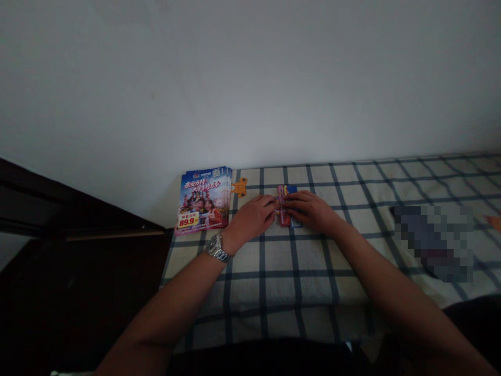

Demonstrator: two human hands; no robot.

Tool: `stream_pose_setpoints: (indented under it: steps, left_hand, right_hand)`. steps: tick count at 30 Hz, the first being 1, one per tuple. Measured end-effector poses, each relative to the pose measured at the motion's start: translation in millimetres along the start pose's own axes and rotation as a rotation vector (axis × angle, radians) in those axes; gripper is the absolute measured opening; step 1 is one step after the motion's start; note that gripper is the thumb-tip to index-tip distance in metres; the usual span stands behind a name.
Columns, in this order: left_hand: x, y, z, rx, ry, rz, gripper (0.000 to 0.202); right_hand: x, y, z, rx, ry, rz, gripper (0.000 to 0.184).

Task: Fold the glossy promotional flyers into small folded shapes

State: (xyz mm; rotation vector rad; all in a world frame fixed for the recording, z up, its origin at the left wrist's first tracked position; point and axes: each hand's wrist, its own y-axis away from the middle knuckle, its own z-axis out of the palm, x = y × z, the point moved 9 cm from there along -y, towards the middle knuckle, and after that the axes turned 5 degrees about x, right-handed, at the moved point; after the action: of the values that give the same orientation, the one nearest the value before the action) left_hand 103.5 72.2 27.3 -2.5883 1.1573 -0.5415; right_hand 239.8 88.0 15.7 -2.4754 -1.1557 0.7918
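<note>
A small folded leaflet, red, pink and blue with a printed code near its lower corner, lies on the checked cloth in front of me. My left hand, with a metal watch on its wrist, has its fingers bent together at the leaflet's left edge. From the other side, my right hand presses its closed fingers down on the leaflet, covering part of it. To the left of my left hand is a stack of colourful leaflets, the top one marked 89.9.
The checked cloth covers the surface along a pale wall. A blurred dark object lies to the right. A dark brown area lies beyond the left edge.
</note>
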Motion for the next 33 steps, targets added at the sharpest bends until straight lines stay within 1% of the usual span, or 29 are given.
stream_pose_setpoints:
  steps: [9, 15, 19, 22, 29, 33]
  left_hand:
    - [0.2, 0.3, 0.7, -0.001, -0.020, 0.006, 0.027]
    - [1.9, 1.1, 0.1, 0.001, -0.026, 0.030, 0.031]
    - [2.5, 1.0, -0.4, 0.010, -0.038, 0.024, 0.029]
    - [3.5, 0.1, 1.5, -0.009, -0.040, 0.029, 0.026]
    - [5.7, -0.3, 0.3, -0.004, 0.009, 0.036, 0.027]
    - [6.1, 0.8, 1.3, -0.013, 0.018, 0.034, 0.027]
  right_hand:
    - [-1.0, 0.3, -1.7, 0.028, 0.018, -0.004, 0.026]
    - [-1.6, 0.9, -3.1, 0.031, 0.009, -0.002, 0.027]
    - [-0.7, 1.0, -3.2, 0.025, -0.001, 0.010, 0.027]
    - [0.0, 1.0, -2.2, 0.016, -0.019, 0.018, 0.027]
    - [0.3, 0.2, -4.8, 0.017, -0.047, 0.038, 0.026]
    - [6.5, 1.7, -7.3, 0.014, -0.090, 0.073, 0.024]
